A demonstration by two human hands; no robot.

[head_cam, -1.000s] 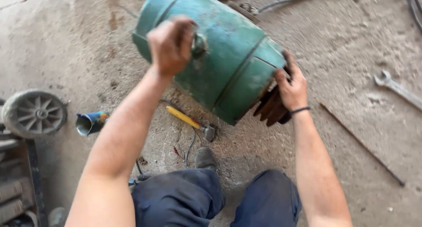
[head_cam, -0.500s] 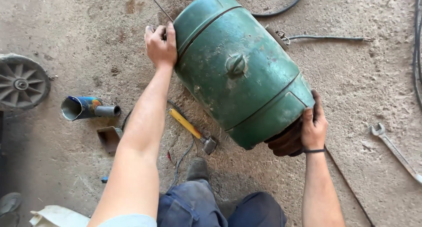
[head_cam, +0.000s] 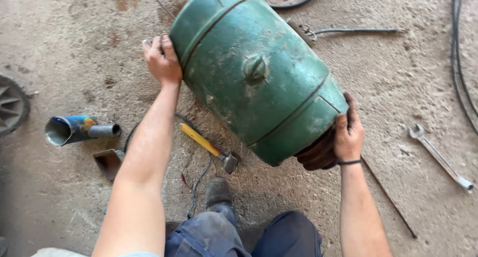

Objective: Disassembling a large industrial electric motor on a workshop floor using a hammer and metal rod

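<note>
Green motor housing [head_cam: 259,78]: a big, worn cylinder lying on its side on the concrete floor [head_cam: 59,48], tilted across the view, with a round boss on its upper flank and dark copper windings [head_cam: 316,155] showing at the near open end.
Step in hand: by the look of the grip, the person is turning or shifting the housing on the floor, one hand at each end.
Left hand [head_cam: 162,63]: fingers curled over the far rim of the housing, closed on its edge.
Right hand [head_cam: 348,132]: wrapped on the near rim just above the windings, thumb on the shell.
Next move, as a judgement: it calls for both hands acting together and a firm hold, since the shell looks heavy and would roll.
Hammer [head_cam: 206,147]: yellow handle, lying just beside the housing, near the person's shoe [head_cam: 217,192].
Wrench [head_cam: 438,157]: well apart, to the right.
Blue tube [head_cam: 79,129]: well apart, to the left.
</note>
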